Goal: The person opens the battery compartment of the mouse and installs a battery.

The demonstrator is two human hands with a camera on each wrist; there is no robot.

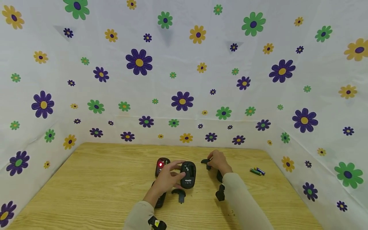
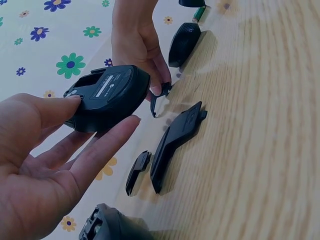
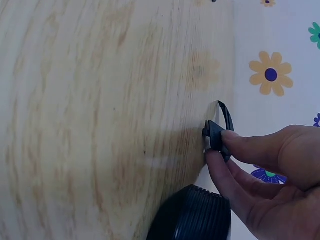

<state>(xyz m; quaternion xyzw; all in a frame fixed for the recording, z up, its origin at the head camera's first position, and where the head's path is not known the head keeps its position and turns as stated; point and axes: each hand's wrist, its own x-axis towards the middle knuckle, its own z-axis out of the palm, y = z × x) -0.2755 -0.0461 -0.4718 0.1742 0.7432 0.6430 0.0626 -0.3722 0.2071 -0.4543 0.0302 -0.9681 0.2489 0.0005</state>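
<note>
My left hand (image 1: pixel 168 177) grips a black computer mouse (image 1: pixel 188 183) above the table, its underside turned up and its battery slot uncovered. At the far side, my right hand (image 1: pixel 219 161) pinches a black battery cover (image 3: pixel 216 136) between thumb and fingers, low by the tabletop. A second cover (image 1: pixel 179 192) lies in front of the held mouse. Left of it is another mouse (image 1: pixel 158 172), underside up with a red light glowing. A further mouse (image 1: pixel 160 201) is partly hidden by my left wrist. Beside my right wrist sits one more mouse (image 1: pixel 219 176), mostly hidden.
One green battery (image 1: pixel 255 172) and one blue battery (image 1: pixel 260 171) lie side by side at the right. A smaller black cover piece (image 2: pixel 137 172) shows in the left wrist view. White flowered cloth (image 1: pixel 184 131) walls the wooden table (image 1: pixel 100 182) at the back and sides.
</note>
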